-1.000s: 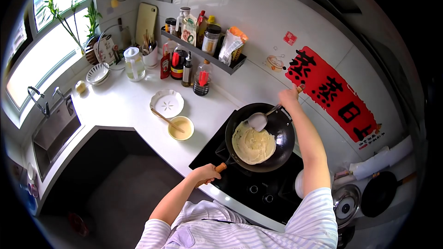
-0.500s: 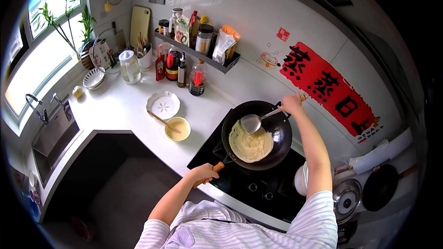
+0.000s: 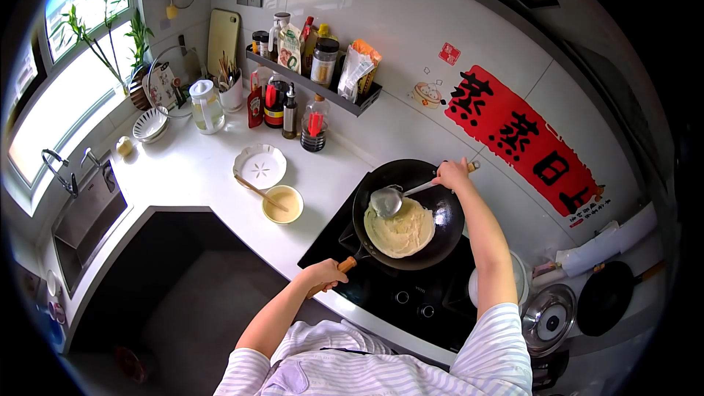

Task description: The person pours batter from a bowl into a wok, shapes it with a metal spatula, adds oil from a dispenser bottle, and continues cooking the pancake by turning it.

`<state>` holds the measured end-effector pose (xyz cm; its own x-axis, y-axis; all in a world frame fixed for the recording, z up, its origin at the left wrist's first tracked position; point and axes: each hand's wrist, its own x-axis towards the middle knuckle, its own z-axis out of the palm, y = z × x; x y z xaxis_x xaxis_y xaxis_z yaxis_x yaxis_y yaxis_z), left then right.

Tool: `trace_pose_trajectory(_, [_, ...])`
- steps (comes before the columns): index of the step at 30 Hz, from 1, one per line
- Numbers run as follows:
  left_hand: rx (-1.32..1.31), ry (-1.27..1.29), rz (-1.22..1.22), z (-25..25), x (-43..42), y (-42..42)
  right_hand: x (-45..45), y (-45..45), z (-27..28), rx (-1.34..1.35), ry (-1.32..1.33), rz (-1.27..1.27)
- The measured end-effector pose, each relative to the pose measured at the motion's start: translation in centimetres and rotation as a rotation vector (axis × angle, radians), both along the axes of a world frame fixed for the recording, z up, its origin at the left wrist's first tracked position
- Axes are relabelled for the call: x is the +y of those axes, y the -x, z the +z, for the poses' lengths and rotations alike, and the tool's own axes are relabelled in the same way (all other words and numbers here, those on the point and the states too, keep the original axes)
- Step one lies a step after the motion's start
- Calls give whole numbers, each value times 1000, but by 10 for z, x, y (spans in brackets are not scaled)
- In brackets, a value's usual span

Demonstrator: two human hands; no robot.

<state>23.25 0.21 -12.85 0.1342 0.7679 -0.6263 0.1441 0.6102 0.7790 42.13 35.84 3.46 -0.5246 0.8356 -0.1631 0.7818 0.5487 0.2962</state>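
My left hand (image 3: 325, 276) is wrapped round the wooden handle of a black wok (image 3: 444, 226) on the stove. With my right hand (image 3: 452, 174) I grip a metal spatula (image 3: 387, 201) by its long handle, over the wok's far side. The spatula's head lies at the upper left edge of a pale, round, flat layer of batter (image 3: 400, 232) inside the wok. Left of the stove, a bowl (image 3: 283, 204) of pale batter holds a wooden utensil (image 3: 257, 189). A white scalloped plate (image 3: 260, 166) is just behind that bowl.
Under the black stove (image 3: 411, 308) edge runs the white counter. Behind it stand sauce bottles (image 3: 314, 124), a glass jug (image 3: 207, 107) and a wall shelf (image 3: 352, 104) with jars. The sink (image 3: 88, 216) is far left; a metal lid (image 3: 548, 320) and another pan (image 3: 604, 298) are right.
My right hand has shifted slightly left and the spatula's head has moved left to the batter's upper left edge. My left hand keeps its grip on the wok's handle.
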Motion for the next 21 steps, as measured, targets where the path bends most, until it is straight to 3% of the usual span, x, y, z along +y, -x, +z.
trace_pose_trajectory(21, [0,13,-19,3,1,0,-4,-51,14,-27,-155,-275])
